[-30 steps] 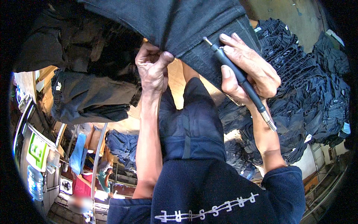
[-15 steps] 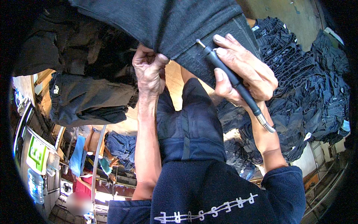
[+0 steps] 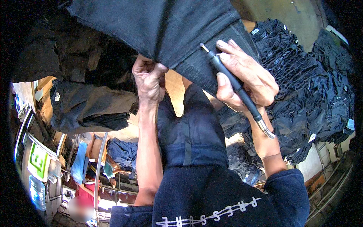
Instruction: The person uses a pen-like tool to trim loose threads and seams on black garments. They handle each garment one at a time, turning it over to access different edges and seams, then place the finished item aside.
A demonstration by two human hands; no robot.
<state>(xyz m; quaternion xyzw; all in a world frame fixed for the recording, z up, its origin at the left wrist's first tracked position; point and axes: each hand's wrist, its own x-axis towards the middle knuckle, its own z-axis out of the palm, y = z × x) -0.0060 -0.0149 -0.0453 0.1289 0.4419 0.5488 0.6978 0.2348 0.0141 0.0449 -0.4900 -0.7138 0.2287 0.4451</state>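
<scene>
A dark denim garment lies stretched over a flat board in front of me. My left hand is closed on the near left edge of the cloth, thumb and fingers pinching it. In my right hand is a black rotary tool handpiece with a small rounded metal tip and a ribbed metal shaft at its rear. The tip is over the cloth near a seam; whether it touches, I cannot tell. My right fingertips are against or just above the fabric.
A large heap of dark gathered garments fills the right side. More dark trousers lie at the left. Farther off at lower left are a person in a red top, a large water bottle and metal rails.
The cloth and my left hand have shifted slightly down in the picture. My right hand has moved a little down and left with the handpiece, its tip still by the seam.
</scene>
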